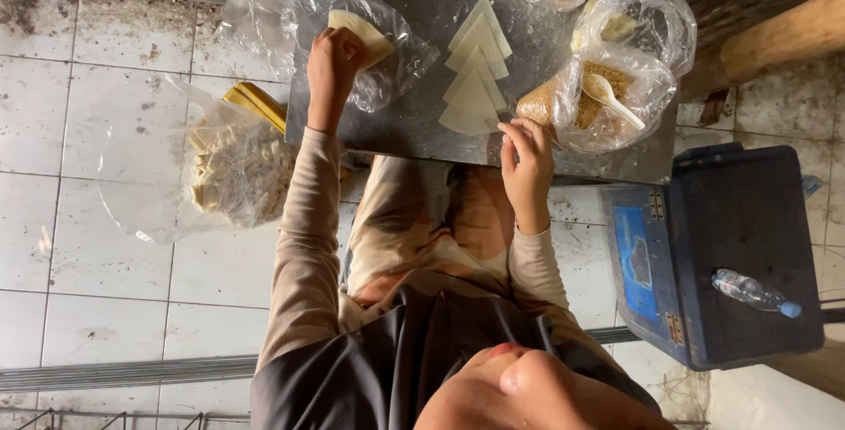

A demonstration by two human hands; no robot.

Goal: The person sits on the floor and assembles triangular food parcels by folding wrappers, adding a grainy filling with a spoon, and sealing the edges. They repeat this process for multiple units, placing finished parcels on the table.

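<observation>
Left hand [333, 58] gripped pale triangular pastry sheet [359, 32] inside clear plastic bag [290, 7]. Right hand [526, 161], fingers loosely curled, empty, fingertips touched near end of overlapping pale pastry triangles [475, 69] on grey metal board [422, 131].

1 head-worn camera looks steeply down from above the person, close enough that chin and chest fill the lower edge. It faces forward over the lap to the metal surface [422, 144] at the top of the frame, with tiled floor [106, 289] on both sides. No 2nd view overlaps it.
</observation>
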